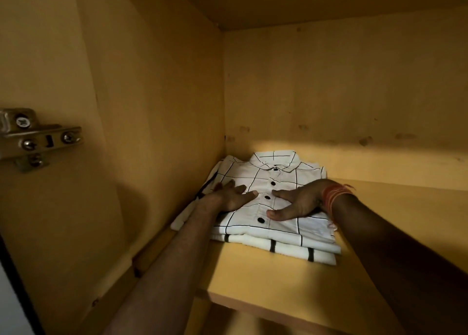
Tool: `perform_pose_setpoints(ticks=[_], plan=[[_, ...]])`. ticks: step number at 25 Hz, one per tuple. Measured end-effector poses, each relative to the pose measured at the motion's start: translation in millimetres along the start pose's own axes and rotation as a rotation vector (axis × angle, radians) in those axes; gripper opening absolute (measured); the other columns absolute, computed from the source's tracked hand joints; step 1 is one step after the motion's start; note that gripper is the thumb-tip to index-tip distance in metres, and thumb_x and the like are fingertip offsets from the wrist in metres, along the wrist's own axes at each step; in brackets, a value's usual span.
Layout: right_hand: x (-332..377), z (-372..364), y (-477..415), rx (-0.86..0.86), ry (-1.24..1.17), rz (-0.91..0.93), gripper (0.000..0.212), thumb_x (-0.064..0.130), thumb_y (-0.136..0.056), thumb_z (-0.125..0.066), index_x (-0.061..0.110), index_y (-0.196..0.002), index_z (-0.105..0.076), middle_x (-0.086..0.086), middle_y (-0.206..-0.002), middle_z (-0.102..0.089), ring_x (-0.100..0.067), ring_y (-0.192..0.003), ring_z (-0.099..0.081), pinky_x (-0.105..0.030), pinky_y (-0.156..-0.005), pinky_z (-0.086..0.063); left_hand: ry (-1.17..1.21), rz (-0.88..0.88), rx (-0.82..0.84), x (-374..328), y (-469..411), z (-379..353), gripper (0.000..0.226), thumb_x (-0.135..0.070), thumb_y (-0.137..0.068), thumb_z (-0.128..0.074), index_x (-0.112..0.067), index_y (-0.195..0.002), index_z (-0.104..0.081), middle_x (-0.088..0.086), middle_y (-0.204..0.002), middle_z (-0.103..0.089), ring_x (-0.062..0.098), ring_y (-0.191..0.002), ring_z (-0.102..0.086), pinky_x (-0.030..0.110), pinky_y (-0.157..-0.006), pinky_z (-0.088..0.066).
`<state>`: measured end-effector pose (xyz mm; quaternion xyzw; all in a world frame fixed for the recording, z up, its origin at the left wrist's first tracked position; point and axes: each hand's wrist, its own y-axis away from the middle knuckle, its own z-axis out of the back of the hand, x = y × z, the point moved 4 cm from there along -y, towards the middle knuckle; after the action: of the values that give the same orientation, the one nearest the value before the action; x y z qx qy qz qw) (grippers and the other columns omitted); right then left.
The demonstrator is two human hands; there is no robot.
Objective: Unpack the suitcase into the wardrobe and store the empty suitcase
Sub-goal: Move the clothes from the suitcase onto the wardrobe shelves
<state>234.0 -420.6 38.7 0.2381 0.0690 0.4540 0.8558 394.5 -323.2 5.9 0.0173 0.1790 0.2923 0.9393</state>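
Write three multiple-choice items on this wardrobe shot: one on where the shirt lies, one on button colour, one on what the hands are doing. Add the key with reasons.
1. Where on the shelf does the folded shirt lie?
A. in the back left corner
B. at the front right edge
C. hanging from a rail

2. What colour are the shirt's buttons?
A. white
B. black
C. red

3. What are the left hand and right hand doing?
A. gripping the collar
B. hovering well above the shirt
C. lying flat on the shirt, fingers spread

Key: 1 A, the shirt sits against the left wall near the back panel. 2 B, dark round buttons run down the white placket. 3 C, both palms face down, pressed onto the fabric either side of the placket.
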Motion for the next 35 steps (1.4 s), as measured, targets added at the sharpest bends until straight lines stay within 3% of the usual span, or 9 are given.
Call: perform_pose_setpoints(ticks=[4, 7, 11, 15, 20, 24, 27, 30, 35], plan=[[22.7, 11.5, -5.6, -0.086, -0.08, 0.013, 0.121, 0.09, -0.061, -0.042, 0.017, -0.153, -0.012, -0.004, -0.159, -0.017, -0.023, -0.146, -0.015, -0.037, -0.116, -0.015, -0.181, -0.002, -0.147, 3.0, -1.5, -1.5, 0.068, -0.075, -0.087, -0.016, -0.041, -0.145, -0.026, -0.002, -0.16, -0.01, 0.027, -0.147, -0.005, 0.054, -0.116, -0.004], [31.5, -2.6, -20.8, -0.141, -0.078, -0.003, 0.128, 0.096, -0.046, -0.048, 0.044, -0.147, 0.01, -0.008, -0.16, 0.007, -0.028, -0.147, 0.005, -0.048, -0.118, -0.008, -0.23, -0.012, -0.197, 4.5, -2.2, 1.0, 0.069, -0.075, -0.085, -0.013, -0.042, -0.144, -0.028, 0.001, -0.159, -0.016, 0.027, -0.145, -0.01, 0.052, -0.116, -0.007], [23.6, -10.1, -32.3, -0.16, -0.189, -0.012, 0.135, 0.102, -0.025, -0.048, 0.059, -0.14, 0.009, -0.007, -0.158, 0.02, -0.032, -0.147, 0.008, -0.055, -0.117, -0.006, -0.095, 0.001, -0.203, 6.1, 0.0, -1.9, 0.065, -0.07, -0.089, -0.017, -0.038, -0.144, -0.031, 0.003, -0.157, -0.02, 0.028, -0.144, -0.014, 0.053, -0.115, -0.014], [25.4, -14.7, -38.4, -0.17, -0.223, -0.009, 0.136, 0.102, -0.023, -0.05, 0.06, -0.139, 0.007, -0.007, -0.157, 0.022, -0.033, -0.147, 0.004, -0.055, -0.117, -0.005, -0.176, -0.055, -0.467, 11.0, 12.6, -0.1, 0.064, -0.06, -0.086, -0.017, -0.02, -0.106, -0.063, 0.008, -0.106, -0.064, 0.03, -0.103, -0.06, 0.039, -0.088, -0.049], [42.9, -7.3, -27.2, -0.226, -0.056, -0.002, 0.141, 0.099, -0.031, -0.05, 0.036, -0.151, -0.006, -0.001, -0.16, -0.014, -0.029, -0.146, -0.013, -0.053, -0.116, -0.018, -0.101, 0.006, -0.49, 19.2, 53.6, -6.3, 0.055, -0.052, -0.088, -0.022, -0.016, -0.102, -0.062, 0.014, -0.114, -0.062, 0.034, -0.106, -0.059, 0.038, -0.088, -0.048], [82.1, -3.0, 6.6, -0.415, -0.014, 0.082, 0.093, 0.067, -0.059, -0.073, 0.024, -0.137, -0.045, -0.007, -0.144, -0.044, -0.033, -0.132, -0.04, -0.057, -0.107, -0.034, -0.06, 0.147, -0.381, 26.2, 107.3, -14.5, 0.05, -0.051, -0.098, -0.027, -0.016, -0.117, -0.057, 0.012, -0.126, -0.053, 0.03, -0.117, -0.052, 0.04, -0.095, -0.043], [112.6, -29.6, 50.4, -0.628, -0.056, 0.113, 0.041, 0.025, -0.087, -0.062, 0.025, -0.127, -0.053, -0.011, -0.138, -0.044, -0.038, -0.129, -0.04, -0.069, -0.106, -0.021, -0.097, 0.244, -0.435, 21.1, 149.3, -25.4, 0.051, -0.057, -0.097, -0.024, -0.022, -0.123, -0.052, 0.006, -0.126, -0.053, 0.026, -0.111, -0.054, 0.043, -0.09, -0.046], [143.1, -64.9, 94.6, -0.952, 0.069, 0.26, 0.041, 0.033, -0.086, -0.062, 0.027, -0.126, -0.053, -0.012, -0.142, -0.036, -0.035, -0.133, -0.034, -0.071, -0.106, -0.018, 0.006, 0.224, -0.651, 19.4, 202.6, -41.8, 0.044, -0.05, -0.098, -0.032, -0.02, -0.122, -0.051, 0.006, -0.122, -0.055, 0.023, -0.104, -0.055, 0.042, -0.086, -0.05], [182.4, -129.7, 123.4, -1.09, 0.004, 0.603, 0.033, 0.037, -0.083, -0.063, 0.027, -0.115, -0.06, -0.014, -0.141, -0.038, -0.035, -0.132, -0.03, -0.066, -0.106, -0.016, -0.165, 0.412, -1.054, 47.5, 306.2, -114.3, 0.043, -0.041, -0.093, -0.035, -0.014, -0.12, -0.056, 0.005, -0.101, -0.062, 0.021, -0.086, -0.055, 0.031, -0.071, -0.046]])
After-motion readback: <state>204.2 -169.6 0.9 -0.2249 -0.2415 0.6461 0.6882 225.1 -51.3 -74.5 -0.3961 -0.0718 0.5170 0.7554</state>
